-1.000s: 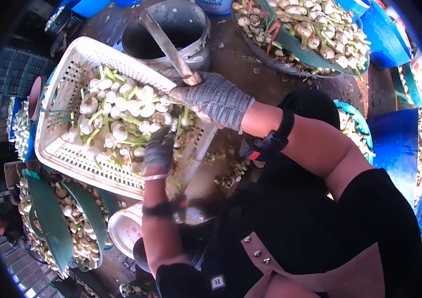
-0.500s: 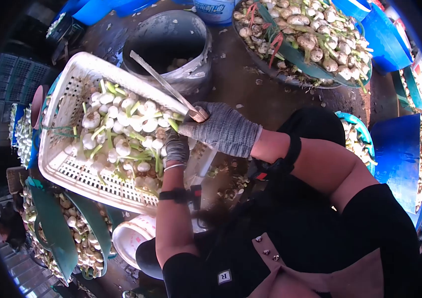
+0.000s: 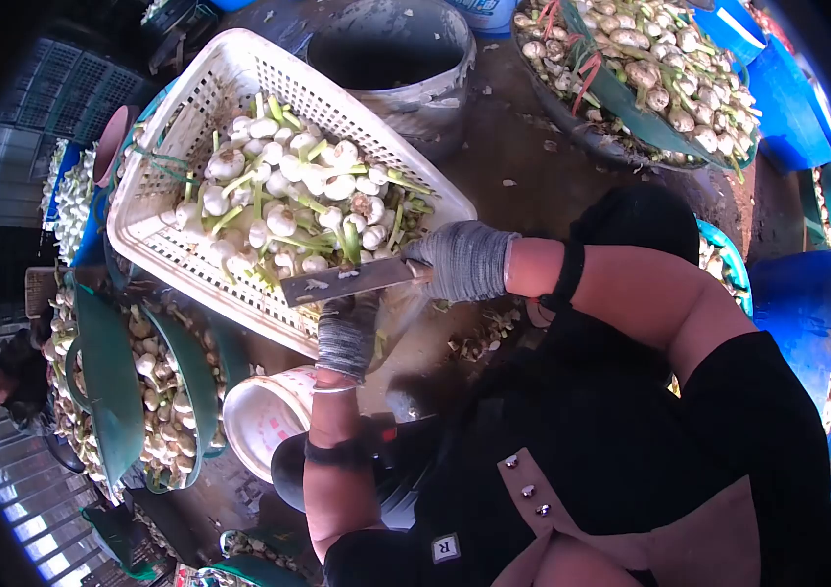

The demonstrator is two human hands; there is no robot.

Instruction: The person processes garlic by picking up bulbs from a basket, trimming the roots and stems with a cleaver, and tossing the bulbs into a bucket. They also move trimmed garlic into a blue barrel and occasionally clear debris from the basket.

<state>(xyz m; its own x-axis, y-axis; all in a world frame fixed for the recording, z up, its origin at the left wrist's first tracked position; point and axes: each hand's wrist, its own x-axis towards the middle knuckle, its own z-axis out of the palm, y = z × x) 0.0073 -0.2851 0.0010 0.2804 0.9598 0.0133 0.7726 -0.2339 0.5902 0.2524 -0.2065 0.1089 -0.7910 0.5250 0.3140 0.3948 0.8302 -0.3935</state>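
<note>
My right hand (image 3: pixel 464 260), in a grey knit glove, is closed round the handle of a knife (image 3: pixel 345 283). Its broad flat blade points left, across the near edge of a white plastic basket (image 3: pixel 332 110). Just under the blade is my left hand (image 3: pixel 345 342), gloved as well. The blade covers most of its fingers, so whether it holds anything cannot be seen. Inside the basket lies a heap of trimmed garlic bulbs (image 3: pixel 283 186), white with short green stems.
A dark bucket (image 3: pixel 420 108) stands behind the basket. Untrimmed garlic fills a large tub (image 3: pixel 665 73) at the back right. Green tubs (image 3: pixel 107 382) of garlic and a white bucket (image 3: pixel 264 421) are at the near left. Peelings (image 3: pixel 484 338) litter the wet floor. A person (image 3: pixel 14 382) is at the far left.
The knife has swung from pointing up and away to lying nearly level over my left hand. My view has shifted, so the basket and buckets sit further right and higher.
</note>
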